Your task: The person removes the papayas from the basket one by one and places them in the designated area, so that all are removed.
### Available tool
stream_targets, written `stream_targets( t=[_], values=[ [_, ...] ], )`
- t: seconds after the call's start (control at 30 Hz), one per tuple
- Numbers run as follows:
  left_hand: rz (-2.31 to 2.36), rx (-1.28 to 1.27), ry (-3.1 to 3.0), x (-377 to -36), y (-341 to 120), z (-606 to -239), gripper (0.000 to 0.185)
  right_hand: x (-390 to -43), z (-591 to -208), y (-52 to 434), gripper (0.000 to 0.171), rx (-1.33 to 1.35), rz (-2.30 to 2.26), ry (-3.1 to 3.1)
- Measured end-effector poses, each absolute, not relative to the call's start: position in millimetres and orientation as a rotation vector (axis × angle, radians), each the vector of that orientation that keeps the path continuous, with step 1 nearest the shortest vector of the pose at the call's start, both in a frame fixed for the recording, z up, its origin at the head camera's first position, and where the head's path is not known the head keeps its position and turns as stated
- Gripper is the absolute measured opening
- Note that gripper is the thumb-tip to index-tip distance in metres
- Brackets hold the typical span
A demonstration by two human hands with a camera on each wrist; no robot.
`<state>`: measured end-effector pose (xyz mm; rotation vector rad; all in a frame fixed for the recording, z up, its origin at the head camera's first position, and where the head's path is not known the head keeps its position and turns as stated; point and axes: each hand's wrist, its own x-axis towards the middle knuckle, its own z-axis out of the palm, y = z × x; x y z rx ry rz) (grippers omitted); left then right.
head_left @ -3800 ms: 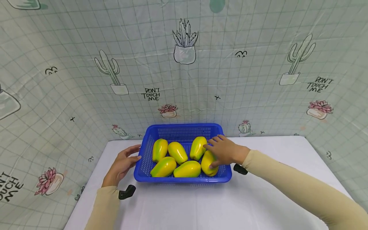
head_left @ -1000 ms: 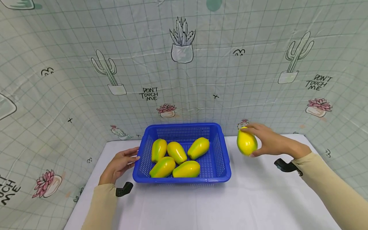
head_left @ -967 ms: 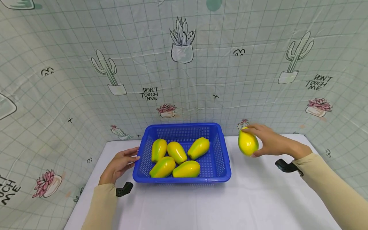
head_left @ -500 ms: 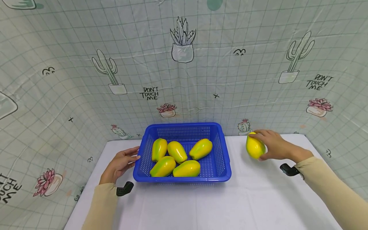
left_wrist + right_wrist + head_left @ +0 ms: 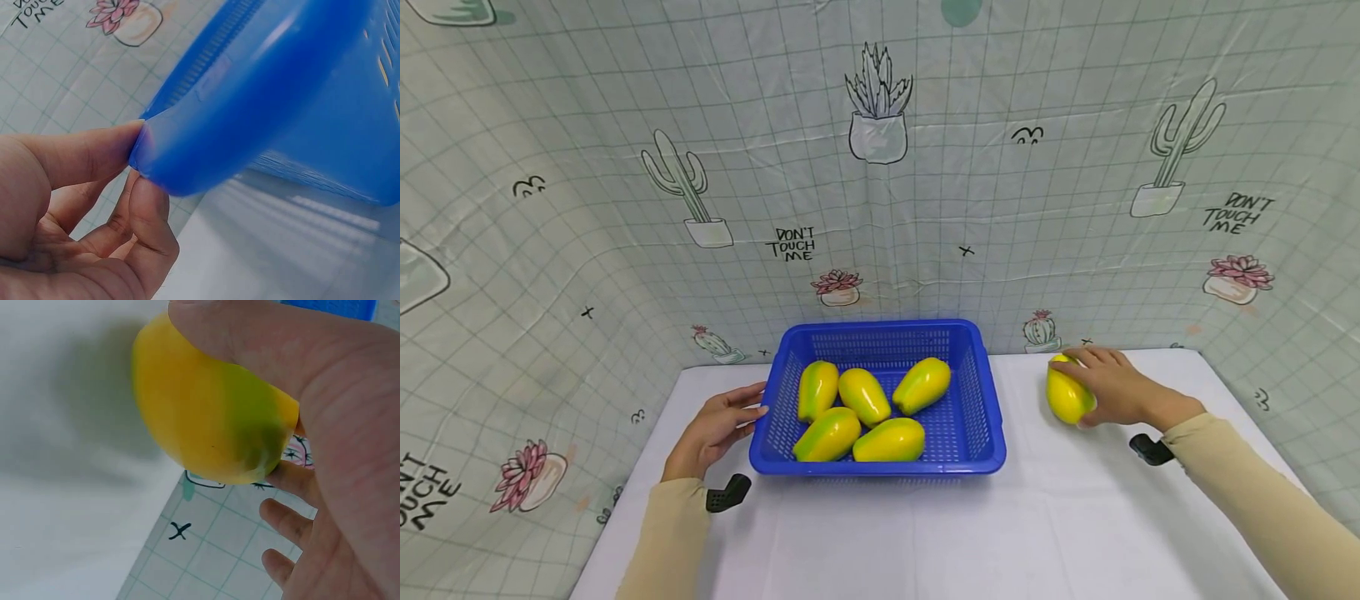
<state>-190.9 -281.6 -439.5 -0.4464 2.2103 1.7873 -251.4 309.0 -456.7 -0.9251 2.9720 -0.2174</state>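
My right hand holds a yellow-green papaya close over the white table, to the right of a blue plastic basket. In the right wrist view the thumb lies across the papaya and a finger touches its far end, while other fingers stay off it. My left hand pinches the basket's left rim between thumb and fingers, as the left wrist view shows at the blue rim. Several more papayas lie inside, such as one at the front and one at the back right.
A white cloth covers the table. Behind it and at both sides hangs a grid-patterned curtain printed with cacti and lettering. Each wrist wears a small black camera, one at the left wrist and one at the right.
The right hand has taken a papaya out of the basket's right side, carried it right and lowered it toward the table. A papaya at the back right has shifted. The left hand has stayed at the rim.
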Motion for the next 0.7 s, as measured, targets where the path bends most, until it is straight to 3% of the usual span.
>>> stream_targets(
  t=[0.7],
  values=[
    [1.821,-0.416,2.184,-190.7,-282.1,-440.1,0.062,-256.0,-461.4,310.3,0.089,-0.883,-0.251,2.901]
  ],
)
